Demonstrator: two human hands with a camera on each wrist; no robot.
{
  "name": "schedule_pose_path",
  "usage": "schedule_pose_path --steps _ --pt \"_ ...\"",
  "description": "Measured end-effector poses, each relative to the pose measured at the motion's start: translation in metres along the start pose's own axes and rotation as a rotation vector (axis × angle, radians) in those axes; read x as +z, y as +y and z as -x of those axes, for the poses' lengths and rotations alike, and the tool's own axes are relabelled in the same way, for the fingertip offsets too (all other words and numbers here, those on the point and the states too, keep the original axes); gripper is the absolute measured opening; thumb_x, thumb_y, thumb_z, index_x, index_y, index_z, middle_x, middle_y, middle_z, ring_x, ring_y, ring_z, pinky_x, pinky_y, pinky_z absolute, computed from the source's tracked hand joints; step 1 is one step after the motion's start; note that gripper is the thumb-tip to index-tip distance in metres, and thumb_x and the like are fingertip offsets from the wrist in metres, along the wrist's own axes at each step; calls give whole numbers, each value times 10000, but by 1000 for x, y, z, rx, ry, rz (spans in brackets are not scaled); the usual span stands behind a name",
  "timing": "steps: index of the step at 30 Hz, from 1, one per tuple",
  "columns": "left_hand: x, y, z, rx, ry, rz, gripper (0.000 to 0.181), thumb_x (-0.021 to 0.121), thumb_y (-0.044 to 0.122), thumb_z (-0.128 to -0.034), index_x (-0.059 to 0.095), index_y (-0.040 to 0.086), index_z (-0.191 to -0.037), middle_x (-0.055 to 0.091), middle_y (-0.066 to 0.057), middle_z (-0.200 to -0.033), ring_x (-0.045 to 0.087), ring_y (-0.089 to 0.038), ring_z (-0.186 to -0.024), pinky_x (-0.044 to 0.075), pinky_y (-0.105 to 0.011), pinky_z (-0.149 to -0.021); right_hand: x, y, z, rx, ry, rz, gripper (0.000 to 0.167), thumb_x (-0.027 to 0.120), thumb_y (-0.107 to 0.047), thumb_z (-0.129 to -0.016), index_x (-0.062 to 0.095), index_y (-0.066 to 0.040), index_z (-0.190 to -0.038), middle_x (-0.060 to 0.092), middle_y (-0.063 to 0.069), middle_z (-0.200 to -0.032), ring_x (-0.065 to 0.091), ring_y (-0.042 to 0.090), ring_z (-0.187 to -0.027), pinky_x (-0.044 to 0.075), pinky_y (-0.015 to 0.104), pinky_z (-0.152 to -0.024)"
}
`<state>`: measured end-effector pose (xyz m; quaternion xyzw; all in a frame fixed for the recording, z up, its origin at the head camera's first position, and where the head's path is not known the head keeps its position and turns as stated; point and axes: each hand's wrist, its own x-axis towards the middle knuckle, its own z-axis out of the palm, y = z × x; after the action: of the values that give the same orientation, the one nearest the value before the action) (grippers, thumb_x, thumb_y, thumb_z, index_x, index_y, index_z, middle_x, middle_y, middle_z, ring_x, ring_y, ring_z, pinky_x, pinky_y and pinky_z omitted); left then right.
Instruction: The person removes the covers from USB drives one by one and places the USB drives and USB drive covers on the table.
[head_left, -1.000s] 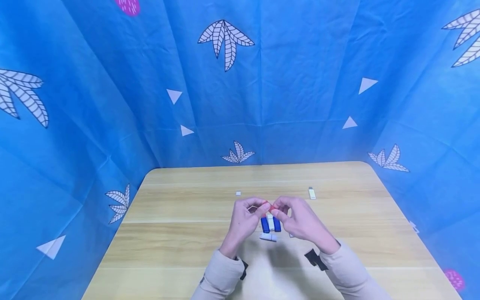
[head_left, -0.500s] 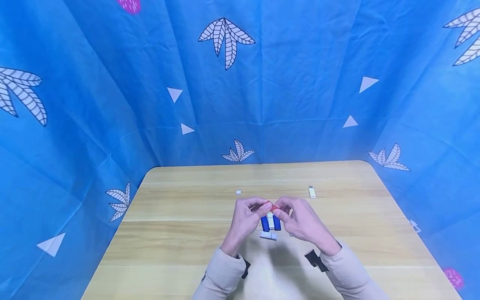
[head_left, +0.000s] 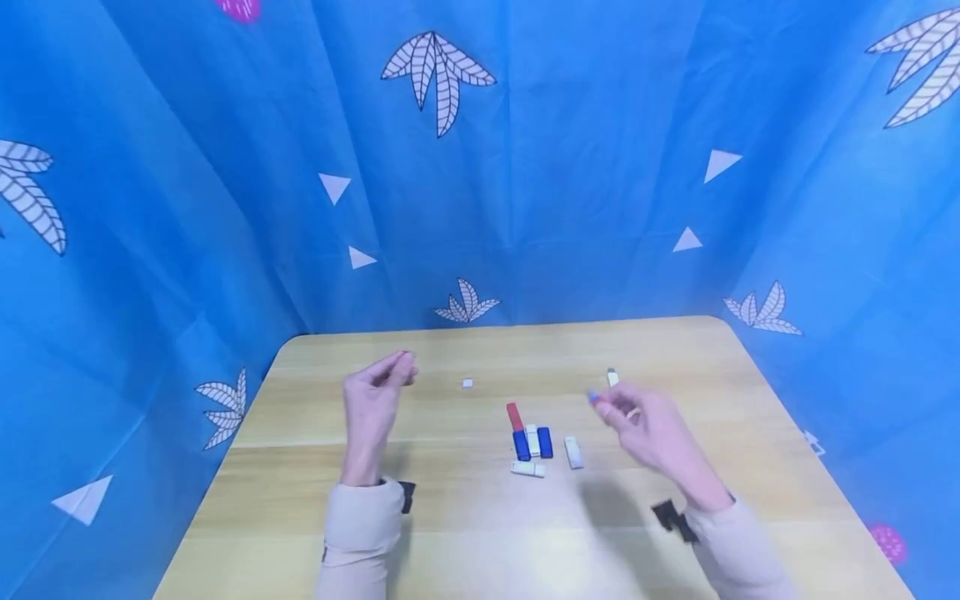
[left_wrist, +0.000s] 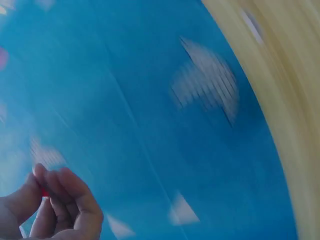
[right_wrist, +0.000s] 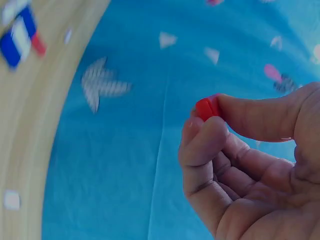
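Note:
My left hand (head_left: 372,408) is raised over the table's left side, its thumb and fingertips pinching a small red piece (left_wrist: 44,192), mostly hidden by the fingers. To the right, my right hand (head_left: 656,429) pinches a small red block (right_wrist: 206,108) between thumb and forefinger; a bluish tip shows there in the head view, blurred. Between the hands lies a red stick (head_left: 513,416), touching or nearly touching a blue stick (head_left: 521,446). A white stick (head_left: 532,440) and another blue stick (head_left: 545,442) lie beside it.
White USB sticks lie at the front (head_left: 528,470), to the right (head_left: 573,452) and, with a grey plug, farther back (head_left: 612,377). A small white square (head_left: 467,383) sits near the back. Blue printed cloth (head_left: 585,167) surrounds the wooden table (head_left: 285,467).
My hands, together over the sticks half a second ago on a red thing, are now wide apart, each with a red piece. The red stick on the table has come into view.

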<state>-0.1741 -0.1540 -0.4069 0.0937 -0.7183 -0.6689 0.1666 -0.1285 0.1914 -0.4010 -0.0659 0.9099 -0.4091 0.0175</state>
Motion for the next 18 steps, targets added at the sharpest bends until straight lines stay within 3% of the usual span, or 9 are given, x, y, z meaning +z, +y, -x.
schedule_pose_path --steps 2,4,11,14,18 --pt "-5 0 0 20 -88 -59 308 731 226 -945 736 17 -1171 802 -89 -954 742 -90 -816 577 -154 -821 -6 4 -13 10 25 -2 186 598 -221 -1019 686 -72 -1085 726 97 -976 632 184 -845 529 311 -695" --pt "-1 -3 4 17 -129 -98 276 726 225 -948 749 40 -1151 789 -144 -1015 741 -120 -851 587 -182 -823 -12 9 -26 25 55 3 209 599 -251 -1022 686 -65 -1059 729 110 -964 642 200 -854 524 314 -706" --pt "8 -17 11 29 -184 -96 183 784 186 -898 790 45 -1014 785 -169 -942 761 -290 -831 618 -256 -762 -21 32 -63 67 108 -45 370 565 -390 -1036 662 -33 -1031 712 155 -930 644 174 -782 535 282 -645" --pt "10 -19 13 2 -183 -79 175 821 197 -861 802 61 -969 790 -147 -924 766 -257 -760 619 -252 -727 -20 40 -77 116 92 -105 394 566 -416 -1032 635 -27 -1025 717 114 -871 639 150 -702 537 270 -573" --pt "12 -19 16 -33 -224 -86 190 827 215 -853 797 61 -961 789 -118 -960 766 -260 -757 626 -272 -730 -15 51 -93 180 64 -166 380 578 -383 -1031 611 -5 -1046 742 83 -844 641 136 -674 570 281 -591"
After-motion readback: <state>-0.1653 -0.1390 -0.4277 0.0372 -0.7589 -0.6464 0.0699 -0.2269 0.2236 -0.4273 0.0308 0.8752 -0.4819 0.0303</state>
